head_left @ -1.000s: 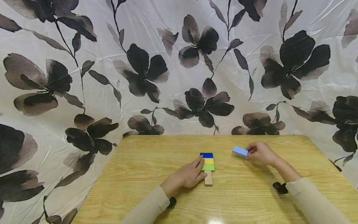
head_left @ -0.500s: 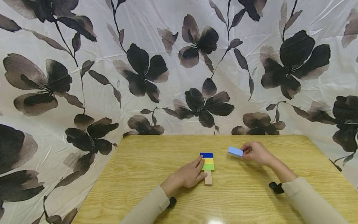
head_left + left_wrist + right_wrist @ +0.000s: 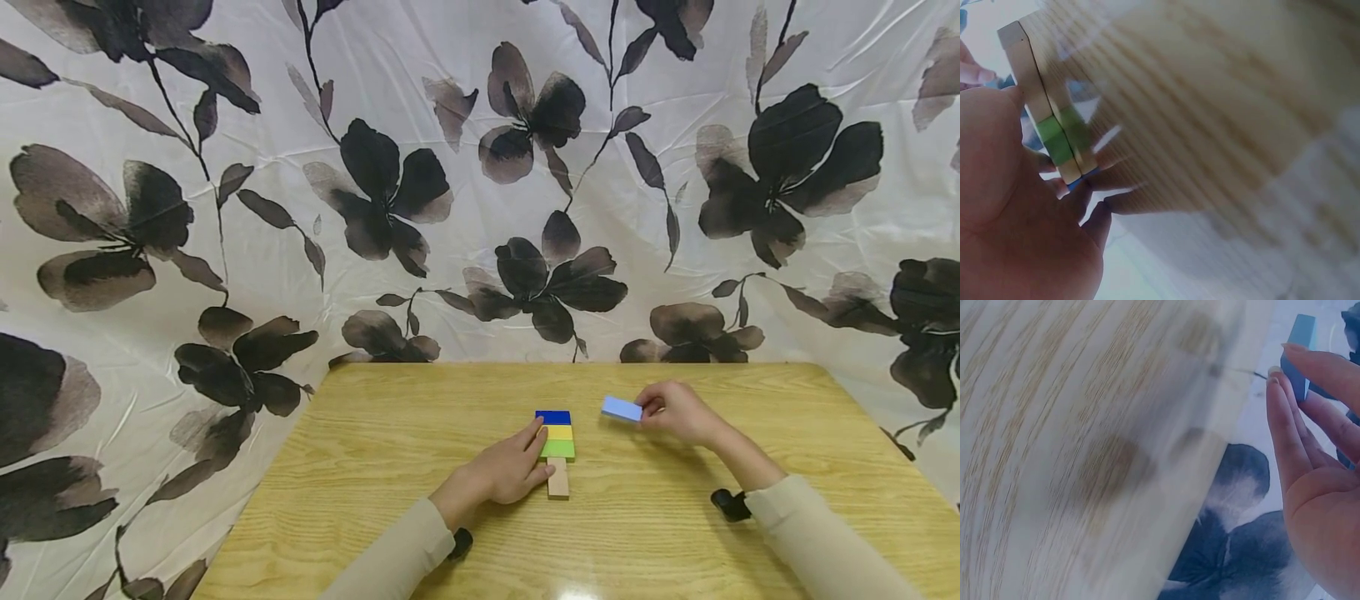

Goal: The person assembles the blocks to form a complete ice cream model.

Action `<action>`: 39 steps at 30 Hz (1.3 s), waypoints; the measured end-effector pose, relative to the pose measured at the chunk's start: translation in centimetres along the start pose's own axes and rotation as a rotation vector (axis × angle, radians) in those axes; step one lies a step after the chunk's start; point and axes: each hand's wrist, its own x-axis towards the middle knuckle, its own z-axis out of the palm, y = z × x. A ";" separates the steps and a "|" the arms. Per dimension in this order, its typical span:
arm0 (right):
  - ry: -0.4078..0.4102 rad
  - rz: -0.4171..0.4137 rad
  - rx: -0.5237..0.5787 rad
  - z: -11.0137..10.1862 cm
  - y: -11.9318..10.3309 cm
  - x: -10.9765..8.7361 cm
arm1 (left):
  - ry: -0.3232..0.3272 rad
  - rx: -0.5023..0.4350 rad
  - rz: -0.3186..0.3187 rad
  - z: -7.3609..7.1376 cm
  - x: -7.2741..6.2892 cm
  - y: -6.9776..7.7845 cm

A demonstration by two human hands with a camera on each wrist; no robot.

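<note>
In the head view, a dark blue block (image 3: 552, 417), a yellow block (image 3: 559, 432) and a green block (image 3: 557, 449) lie edge to edge on the table, with a plain wood block (image 3: 558, 479) upright below them like a stem. My left hand (image 3: 504, 468) rests along their left side, fingertips touching the blue and yellow blocks and thumb at the plain one. To the right, my right hand (image 3: 681, 413) pinches one end of a light blue block (image 3: 622, 408) between thumb and fingers, apart from the row. The right wrist view shows this light blue block (image 3: 1302, 340) above the tabletop.
The wood-grain table (image 3: 360, 467) has its back edge against a white curtain (image 3: 465, 50) printed with dark flowers. Each wrist wears a small black device, such as the right wrist camera (image 3: 729, 505).
My right hand has moved left with the light blue block, bringing it closer to the row and slightly nearer to me. The left hand and the row of blocks have stayed put.
</note>
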 end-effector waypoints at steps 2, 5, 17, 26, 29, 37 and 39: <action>0.001 0.002 -0.002 0.2 -0.1 0.1 | 0.001 0.004 0.001 0.0 0.0 0.0; 0.003 0.000 -0.002 0.4 -0.3 0.2 | 0.007 0.005 0.005 -0.1 -0.1 0.0; 0.000 -0.042 0.023 1.8 -0.9 1.1 | 0.010 -0.009 0.009 -0.4 -0.2 0.1; -0.004 -0.030 -0.004 2.6 -1.6 1.7 | 0.005 -0.009 0.015 -0.1 0.0 -0.1; -0.007 -0.028 -0.026 2.9 -1.7 2.0 | -0.006 -0.013 0.009 -0.2 -0.1 0.0; -0.002 -0.032 -0.064 3.7 -2.1 2.7 | -0.004 -0.004 -0.006 -0.3 -0.2 0.0; 0.005 -0.039 -0.073 3.9 -2.3 3.0 | -0.003 -0.004 -0.008 -0.3 -0.2 0.0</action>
